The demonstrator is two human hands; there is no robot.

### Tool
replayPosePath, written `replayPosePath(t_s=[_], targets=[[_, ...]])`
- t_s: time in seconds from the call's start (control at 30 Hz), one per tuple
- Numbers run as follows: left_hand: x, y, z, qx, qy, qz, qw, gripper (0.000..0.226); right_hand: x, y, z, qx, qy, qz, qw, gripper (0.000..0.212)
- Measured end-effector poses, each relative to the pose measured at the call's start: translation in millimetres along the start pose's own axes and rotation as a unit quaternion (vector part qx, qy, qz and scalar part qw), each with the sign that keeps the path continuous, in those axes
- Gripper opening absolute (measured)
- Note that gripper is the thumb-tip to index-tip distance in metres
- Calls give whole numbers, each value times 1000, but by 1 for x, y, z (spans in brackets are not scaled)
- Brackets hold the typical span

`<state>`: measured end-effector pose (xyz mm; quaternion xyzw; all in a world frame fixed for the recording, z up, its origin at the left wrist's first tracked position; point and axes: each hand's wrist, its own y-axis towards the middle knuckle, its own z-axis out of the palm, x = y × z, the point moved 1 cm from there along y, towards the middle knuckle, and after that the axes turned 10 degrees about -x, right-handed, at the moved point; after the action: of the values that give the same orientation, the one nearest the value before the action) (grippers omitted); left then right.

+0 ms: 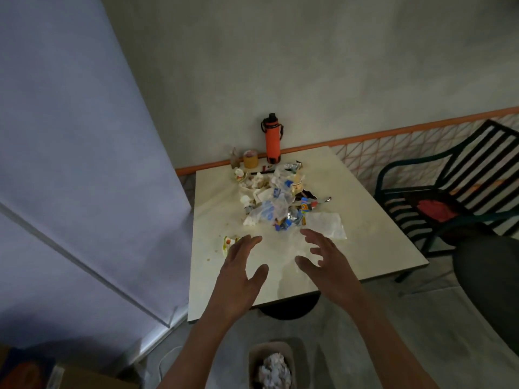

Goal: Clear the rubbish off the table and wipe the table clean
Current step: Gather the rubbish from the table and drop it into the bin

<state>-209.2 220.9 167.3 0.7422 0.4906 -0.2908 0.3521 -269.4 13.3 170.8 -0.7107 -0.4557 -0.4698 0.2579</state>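
We stand at the near edge of a square pale table [365, 220], both arms stretched forward over it. Our left hand [241, 265] hovers above the near-left part of the top, fingers straight and slightly spread, thumb out to the side, holding nothing. Our right hand [325, 256] hovers beside it toward the middle, fingers loosely bent and spread, also holding nothing. Whether either hand touches the surface, we cannot tell.

The rubbish pile [278, 200] lies in the centre of the table, running toward the far edge: crumpled white paper, clear plastic bags, small blue and orange wrappers, bits of foil. A flat clear plastic sheet [327, 224] lies at the pile's near-right side, just beyond our right fingertips. A single yellow-green wrapper [229, 242] lies apart toward the left edge, just beside our left fingertips. A few crumbs dot the top near it.

At the far edge stand an orange bottle with a black cap [273, 138], upright, and left of it a roll of tan tape [250, 159] and a small brownish object we cannot identify.

On the floor below the near edge sits a bin [269, 360] holding crumpled paper. A dark slatted chair [455, 189] stands off the right edge with a red cloth [435, 209] on its seat. A pale wall panel fills the left.
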Motion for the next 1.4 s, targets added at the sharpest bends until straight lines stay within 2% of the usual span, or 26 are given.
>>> replayPosePath(t_s=[0.43,0.67,0.97,1.2,1.4], targets=[[-51,42,106,-69,-12,-77,995,57,-67,92,-105,64,-16,-19,998,57],[-39,62,124,-82,28,-135,987,57,-81,125,-108,101,-27,-38,994,57],[13,136,132,-121,33,-180,976,63,-82,195,-79,131,-75,-89,985,56],[92,206,130,-131,45,-260,956,71,-67,278,-7,171,-102,-119,973,49],[148,246,136,-80,79,-306,946,75,-61,320,58,211,-92,-119,966,47]])
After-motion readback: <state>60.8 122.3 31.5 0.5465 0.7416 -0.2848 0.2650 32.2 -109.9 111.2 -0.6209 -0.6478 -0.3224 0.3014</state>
